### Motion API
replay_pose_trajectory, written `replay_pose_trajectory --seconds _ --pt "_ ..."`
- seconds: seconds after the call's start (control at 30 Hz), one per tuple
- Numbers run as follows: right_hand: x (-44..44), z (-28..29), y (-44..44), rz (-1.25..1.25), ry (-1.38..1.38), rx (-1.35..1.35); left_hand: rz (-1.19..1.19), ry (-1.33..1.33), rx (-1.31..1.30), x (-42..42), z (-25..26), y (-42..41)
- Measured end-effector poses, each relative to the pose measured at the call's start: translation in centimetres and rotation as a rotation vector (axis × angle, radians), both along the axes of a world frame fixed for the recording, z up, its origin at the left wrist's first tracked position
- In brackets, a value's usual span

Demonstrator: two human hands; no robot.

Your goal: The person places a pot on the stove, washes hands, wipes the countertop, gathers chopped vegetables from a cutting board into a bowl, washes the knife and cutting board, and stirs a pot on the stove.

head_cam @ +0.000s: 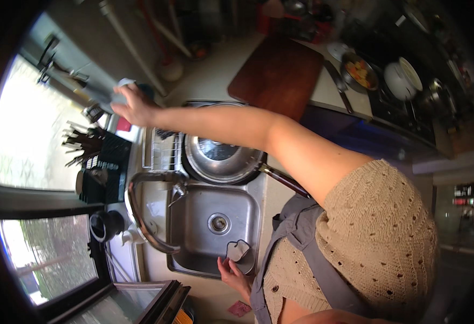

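My right arm stretches across the far side of the sink, and my right hand [133, 106] is up by the window sill. Its fingers are spread beside a blurred grey item [99, 95] and a small white item [126, 82]; whether it grips either one is unclear. At the near corner of the steel sink [196, 214], my left hand [235, 278] has its fingers apart with nothing seen in them. A grey cloth or scrubbing pad with a dark edge [237, 250] lies in the sink just beyond those fingertips.
A curved chrome faucet [137, 218] arches beside the sink. A lidded pan [220, 162] sits over the adjoining basin, its handle [283, 180] pointing towards me. Beyond are a wooden cutting board [279, 75], a knife [338, 83], a pan of chopped food [358, 73] and a cutlery rack [103, 170].
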State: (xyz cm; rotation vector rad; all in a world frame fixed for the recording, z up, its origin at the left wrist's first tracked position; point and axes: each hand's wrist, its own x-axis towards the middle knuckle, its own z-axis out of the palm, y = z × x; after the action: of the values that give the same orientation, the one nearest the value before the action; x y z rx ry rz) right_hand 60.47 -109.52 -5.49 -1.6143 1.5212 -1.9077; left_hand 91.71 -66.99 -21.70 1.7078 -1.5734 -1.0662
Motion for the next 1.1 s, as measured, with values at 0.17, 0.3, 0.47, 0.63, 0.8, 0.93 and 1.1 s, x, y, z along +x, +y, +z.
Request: replay_pose_trajectory --seconds 0.17,0.3,0.47,0.63,0.8,0.93,1.1 --pt "-9.0 -7.6 18.1 0.126 0.103 0.292 -0.082 -0.058 -0.051 -1.4 1.1 -0.9" --pt "-18.6 -11.4 31.2 -0.214 0.186 0.554 -0.217 -0.017 -0.028 -3.7 0.3 -0.8" --pt "-25.8 -15.7 46.4 -0.573 -0.049 0.891 -0.384 -0.03 0.023 -10.1 2.9 -0.8" --pt "-19.9 -15.7 56.7 -0.307 0.16 1.077 -0.584 0.064 -0.105 -16.8 4.3 -0.1" --pt "-16.1 -19.8 64.3 0.402 -0.22 1.283 -0.759 0.243 0.166 -24.4 7.5 3.8" --pt "-17.6 -18.7 68.5 0.483 -0.29 1.342 -0.754 0.236 0.154 -25.7 5.5 5.7" --pt "-20.9 -15.0 71.4 0.559 -0.385 1.333 -0.806 0.178 0.058 -27.5 4.2 6.3"
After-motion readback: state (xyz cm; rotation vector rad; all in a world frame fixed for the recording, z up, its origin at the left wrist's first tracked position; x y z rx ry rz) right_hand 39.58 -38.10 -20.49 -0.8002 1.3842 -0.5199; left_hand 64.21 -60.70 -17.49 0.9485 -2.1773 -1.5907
